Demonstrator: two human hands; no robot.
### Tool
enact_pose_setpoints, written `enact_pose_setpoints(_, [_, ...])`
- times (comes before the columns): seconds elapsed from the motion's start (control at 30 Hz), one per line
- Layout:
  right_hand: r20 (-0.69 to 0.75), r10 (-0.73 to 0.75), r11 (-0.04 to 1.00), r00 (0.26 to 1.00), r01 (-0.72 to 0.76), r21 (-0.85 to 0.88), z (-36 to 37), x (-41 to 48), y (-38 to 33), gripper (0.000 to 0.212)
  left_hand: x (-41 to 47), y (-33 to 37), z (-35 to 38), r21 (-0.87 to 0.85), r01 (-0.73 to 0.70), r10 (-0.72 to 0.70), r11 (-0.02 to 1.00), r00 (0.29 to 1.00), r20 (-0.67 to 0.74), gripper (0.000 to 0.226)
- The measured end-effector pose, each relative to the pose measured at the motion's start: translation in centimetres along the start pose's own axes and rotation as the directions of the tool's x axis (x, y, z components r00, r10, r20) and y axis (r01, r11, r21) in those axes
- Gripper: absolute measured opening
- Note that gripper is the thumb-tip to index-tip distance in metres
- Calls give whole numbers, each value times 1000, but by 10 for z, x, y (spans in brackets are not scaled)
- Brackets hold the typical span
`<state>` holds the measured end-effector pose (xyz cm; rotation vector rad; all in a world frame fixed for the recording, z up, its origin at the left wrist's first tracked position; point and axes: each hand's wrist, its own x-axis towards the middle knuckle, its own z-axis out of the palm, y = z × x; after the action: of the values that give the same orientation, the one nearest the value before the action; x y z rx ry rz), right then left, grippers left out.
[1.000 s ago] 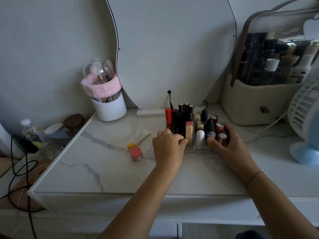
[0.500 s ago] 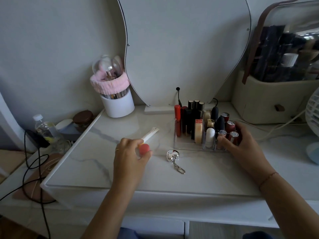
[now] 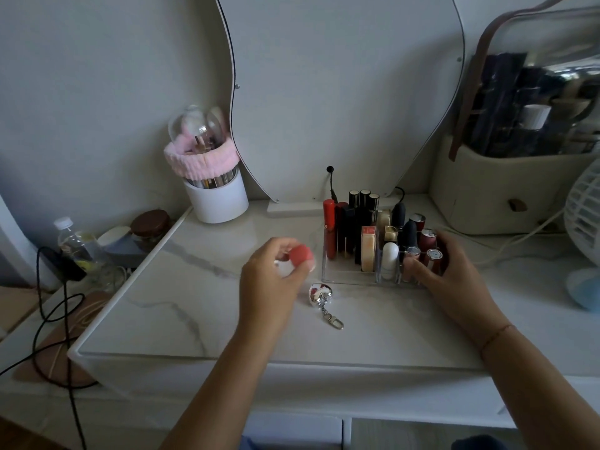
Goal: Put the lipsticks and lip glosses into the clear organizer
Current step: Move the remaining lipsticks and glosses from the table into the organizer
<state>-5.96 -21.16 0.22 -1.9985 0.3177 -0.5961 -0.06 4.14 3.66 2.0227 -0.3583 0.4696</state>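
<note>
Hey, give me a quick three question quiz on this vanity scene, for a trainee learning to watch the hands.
1. True or false: the left hand holds a red-lidded pot.
2. What lies on the marble tabletop between the hands? A) a comb B) a silver heart keychain C) a spoon
3. Which hand grips the clear organizer?
Key: 1 true; 2 B; 3 the right hand.

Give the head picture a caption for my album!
Left hand holds a red-lidded pot; right hand holds the clear organizer.
</note>
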Motion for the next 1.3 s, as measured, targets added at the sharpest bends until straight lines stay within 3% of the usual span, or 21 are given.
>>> enact_pose_setpoints(0.13, [-6, 2, 1000, 1000, -2, 9, 0, -1, -1, 69, 6, 22, 36, 1, -110, 110, 994, 991, 71, 21])
enact_pose_setpoints(0.37, [-6, -1, 999, 1000, 1, 36, 0, 0, -1, 66, 8, 14, 63, 181, -239, 223, 954, 969, 105, 18])
enact_pose_setpoints(0.7, [-26, -4, 1000, 1000, 4, 18, 1, 1, -1, 63, 13, 6, 62, 238, -284, 260, 929, 957, 127, 7])
enact_pose_setpoints(0.8, [-22, -5, 1000, 1000, 5, 23, 1, 1, 0, 65, 17, 1, 49, 201, -281, 277, 938, 960, 51, 5])
enact_pose_setpoints(0.93, [-23, -3, 1000, 1000, 3, -3, 1, 2, 2, 70, 36, -24, 19, 305, -89, 124, 948, 987, -98, 8])
enact_pose_setpoints(1.03, [-28, -4, 1000, 1000, 4, -9, 1, 1, 1, 69, 53, -39, 8, 545, 61, -92, 836, 995, 29, 28])
enact_pose_setpoints(1.13, [-27, 0, 1000, 1000, 0, -10, 1, 1, 1, 69, 61, -43, 7, 704, 43, -211, 709, 965, 155, 29])
enact_pose_setpoints(1.3, [-20, 7, 1000, 1000, -8, -7, 1, 2, 2, 72, 65, -42, 12, 741, -18, -210, 672, 954, 213, 25])
